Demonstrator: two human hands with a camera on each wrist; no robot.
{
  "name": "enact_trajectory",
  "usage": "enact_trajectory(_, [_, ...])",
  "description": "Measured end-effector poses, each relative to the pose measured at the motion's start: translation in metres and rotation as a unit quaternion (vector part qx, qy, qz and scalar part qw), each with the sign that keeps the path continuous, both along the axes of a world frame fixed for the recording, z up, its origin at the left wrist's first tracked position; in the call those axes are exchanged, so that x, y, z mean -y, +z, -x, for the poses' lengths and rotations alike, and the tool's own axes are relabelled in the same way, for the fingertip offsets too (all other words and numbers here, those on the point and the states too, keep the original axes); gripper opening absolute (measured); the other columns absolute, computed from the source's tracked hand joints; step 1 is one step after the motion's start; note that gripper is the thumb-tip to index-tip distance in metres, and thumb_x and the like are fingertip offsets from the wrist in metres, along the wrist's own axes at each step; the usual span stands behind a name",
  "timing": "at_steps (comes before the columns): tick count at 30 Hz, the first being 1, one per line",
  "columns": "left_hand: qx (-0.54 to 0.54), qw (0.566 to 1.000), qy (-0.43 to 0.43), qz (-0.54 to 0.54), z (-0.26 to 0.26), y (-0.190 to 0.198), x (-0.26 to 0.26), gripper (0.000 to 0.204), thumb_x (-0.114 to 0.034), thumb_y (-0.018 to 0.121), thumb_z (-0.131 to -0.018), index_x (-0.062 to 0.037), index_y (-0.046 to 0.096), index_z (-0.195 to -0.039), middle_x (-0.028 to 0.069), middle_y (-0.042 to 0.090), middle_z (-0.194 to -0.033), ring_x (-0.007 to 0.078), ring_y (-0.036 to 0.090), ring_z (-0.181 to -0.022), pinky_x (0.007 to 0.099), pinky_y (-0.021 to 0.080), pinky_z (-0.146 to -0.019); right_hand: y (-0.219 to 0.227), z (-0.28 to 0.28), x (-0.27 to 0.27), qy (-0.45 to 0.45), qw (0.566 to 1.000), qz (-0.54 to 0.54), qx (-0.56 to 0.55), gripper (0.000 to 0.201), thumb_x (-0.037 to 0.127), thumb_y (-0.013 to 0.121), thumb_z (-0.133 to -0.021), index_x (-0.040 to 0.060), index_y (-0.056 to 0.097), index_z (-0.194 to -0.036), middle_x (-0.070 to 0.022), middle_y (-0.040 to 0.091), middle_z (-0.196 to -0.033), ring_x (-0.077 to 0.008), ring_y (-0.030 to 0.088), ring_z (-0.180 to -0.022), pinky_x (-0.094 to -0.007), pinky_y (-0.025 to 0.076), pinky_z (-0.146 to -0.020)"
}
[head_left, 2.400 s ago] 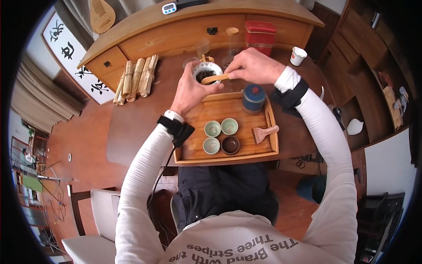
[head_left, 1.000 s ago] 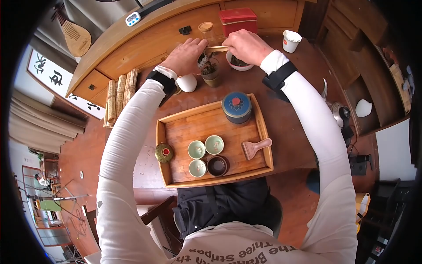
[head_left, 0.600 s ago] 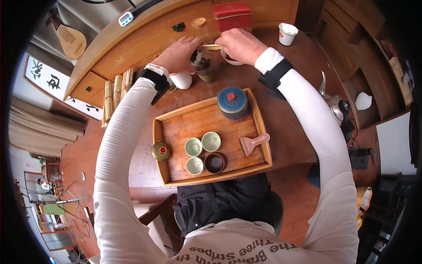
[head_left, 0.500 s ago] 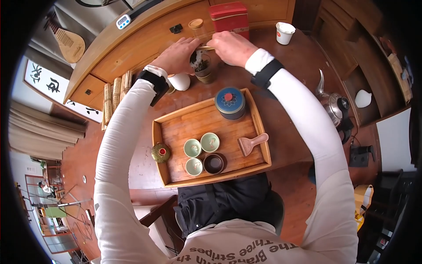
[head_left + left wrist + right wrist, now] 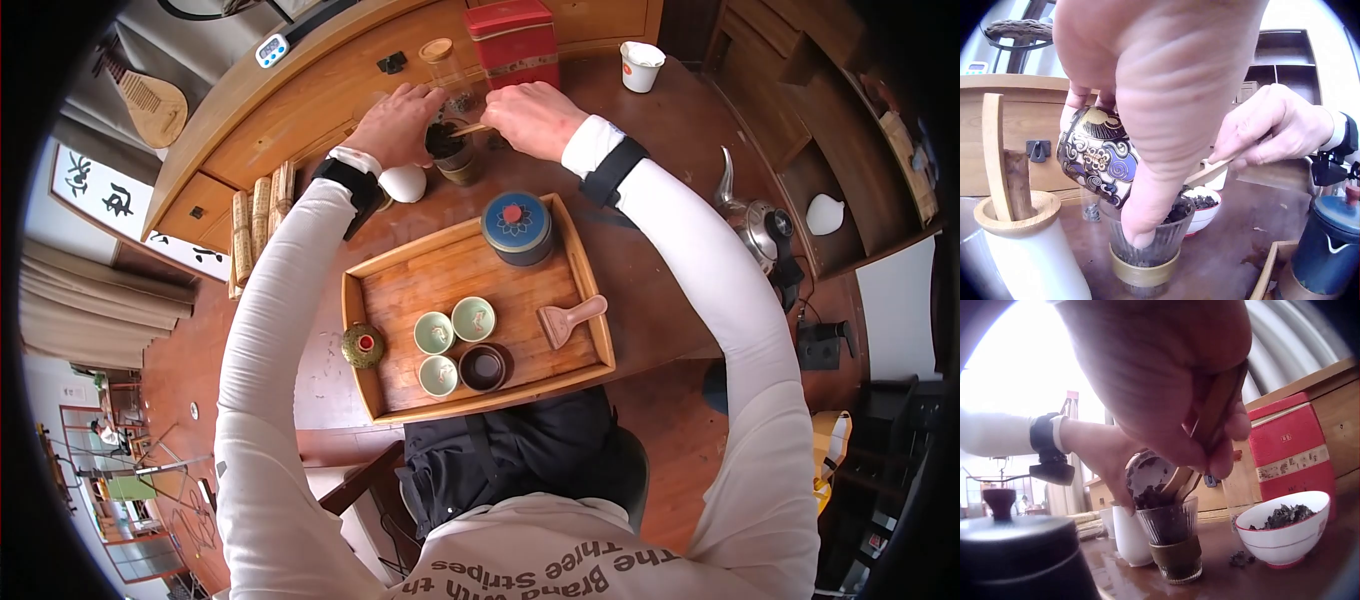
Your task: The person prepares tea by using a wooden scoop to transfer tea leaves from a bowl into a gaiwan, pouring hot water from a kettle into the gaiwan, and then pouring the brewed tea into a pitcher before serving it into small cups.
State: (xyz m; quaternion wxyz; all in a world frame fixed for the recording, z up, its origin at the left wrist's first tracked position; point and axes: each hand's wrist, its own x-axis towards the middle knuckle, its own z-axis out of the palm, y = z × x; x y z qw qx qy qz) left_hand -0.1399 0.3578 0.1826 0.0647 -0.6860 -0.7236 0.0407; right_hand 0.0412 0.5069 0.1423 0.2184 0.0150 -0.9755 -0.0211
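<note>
My left hand [image 5: 397,125] grips a patterned cup [image 5: 1093,156], tipped with its mouth over a ribbed glass [image 5: 1171,525]. Dark tea leaves show inside the cup and in the glass, which wears a brownish band. Between the thumb and fingers of my right hand [image 5: 535,120] is a pair of wooden tongs [image 5: 1177,482], their tips at the cup's mouth just over the glass. Beside the glass, a white bowl [image 5: 1282,540] holds more dark leaves. In the left wrist view, my left thumb hides part of the glass.
Nearer me lies a wooden tray [image 5: 400,290] with a blue lidded canister [image 5: 517,228], several small cups and a pinkish brush [image 5: 570,320]. A white tool holder [image 5: 1035,256] stands left of the glass. Behind are a red box [image 5: 512,45] and corked jar [image 5: 440,65]; a kettle [image 5: 755,230] stands right.
The cup has gone from upright to tipped over the glass. My right hand has shifted left and lowered the tongs toward the glass. The head view has turned, bringing a gold-green lidded item into sight.
</note>
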Motion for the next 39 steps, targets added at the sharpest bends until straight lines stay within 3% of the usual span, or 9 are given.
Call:
enact_trajectory(5, [0.010,1.000,0.023,0.003,-0.003,0.003,0.002,0.091,-0.018,0.091,-0.060,-0.0056,0.050,-0.140,0.0188,0.060,-0.130,0.0392,0.053,-0.126,0.0457,0.045,-0.108,0.003,-0.007,-0.004,-0.013,1.000,0.027,0.010,0.011,0.006,0.062,-0.085,0.0025,0.072,-0.084,-0.0185,0.073,-0.090,-0.0377,0.073,-0.089,-0.0459,0.060,-0.074])
enact_trajectory(7, [0.008,1.000,0.025,0.006,-0.004,0.004,0.002,0.091,-0.018,0.092,-0.061,-0.0057,0.050,-0.140,0.0188,0.060,-0.130,0.0394,0.053,-0.126,0.0459,0.045,-0.108,0.015,-0.008,-0.003,-0.039,0.999,0.004,0.026,0.010,0.005,0.065,-0.081,0.0044,0.074,-0.086,-0.0140,0.072,-0.088,-0.0354,0.071,-0.088,-0.0473,0.058,-0.075])
enact_trajectory(14, [-0.001,0.999,0.033,-0.012,0.001,0.013,0.006,0.091,-0.017,0.092,-0.060,-0.0068,0.050,-0.140,0.0173,0.062,-0.128,0.0383,0.055,-0.124,0.0453,0.048,-0.104,0.047,-0.014,0.010,-0.044,0.999,0.000,-0.003,0.014,0.006,0.062,-0.081,0.0092,0.075,-0.085,-0.0128,0.072,-0.086,-0.0357,0.072,-0.087,-0.0473,0.058,-0.074])
enact_trajectory(21, [0.013,0.999,0.012,-0.039,0.001,0.014,0.011,0.089,-0.014,0.090,-0.061,-0.0069,0.050,-0.140,0.0167,0.062,-0.128,0.0380,0.055,-0.124,0.0447,0.048,-0.104,0.026,0.005,0.016,-0.036,0.997,-0.005,0.063,0.017,0.004,0.062,-0.083,0.0090,0.076,-0.090,-0.0160,0.073,-0.086,-0.0370,0.072,-0.088,-0.0484,0.058,-0.075])
enact_trajectory(25, [0.022,0.999,0.017,-0.037,0.005,0.016,0.019,0.088,-0.013,0.090,-0.062,-0.0067,0.049,-0.141,0.0170,0.061,-0.128,0.0381,0.055,-0.124,0.0445,0.048,-0.105,0.040,0.005,0.010,-0.036,0.997,0.028,0.058,0.021,0.003,0.061,-0.083,0.0089,0.077,-0.095,-0.0171,0.074,-0.089,-0.0379,0.072,-0.088,-0.0488,0.058,-0.076])
enact_trajectory(29, [0.044,0.998,0.002,-0.050,0.006,0.015,0.019,0.089,-0.013,0.090,-0.062,-0.0060,0.048,-0.141,0.0182,0.060,-0.132,0.0387,0.054,-0.127,0.0443,0.047,-0.107,0.047,0.012,0.003,-0.036,0.997,0.074,-0.014,0.019,0.005,0.059,-0.084,0.0066,0.076,-0.092,-0.0210,0.072,-0.088,-0.0417,0.070,-0.089,-0.0513,0.057,-0.082])
enact_trajectory(33, [0.060,0.997,-0.027,-0.047,0.008,0.014,0.017,0.088,-0.012,0.090,-0.063,-0.0056,0.048,-0.141,0.0190,0.058,-0.135,0.0389,0.053,-0.129,0.0440,0.045,-0.109,0.034,0.014,0.003,-0.055,0.996,0.059,0.043,0.017,0.004,0.060,-0.082,0.0061,0.076,-0.090,-0.0193,0.072,-0.087,-0.0406,0.070,-0.090,-0.0497,0.057,-0.081])
enact_trajectory(39, [0.057,0.997,-0.015,-0.050,0.009,0.011,0.017,0.086,-0.011,0.089,-0.064,-0.0068,0.048,-0.140,0.0185,0.058,-0.135,0.0385,0.053,-0.130,0.0444,0.046,-0.109,0.034,0.009,0.003,-0.052,0.997,0.029,0.043,0.019,0.005,0.061,-0.081,0.0077,0.077,-0.091,-0.0176,0.073,-0.089,-0.0384,0.071,-0.090,-0.0500,0.057,-0.081])
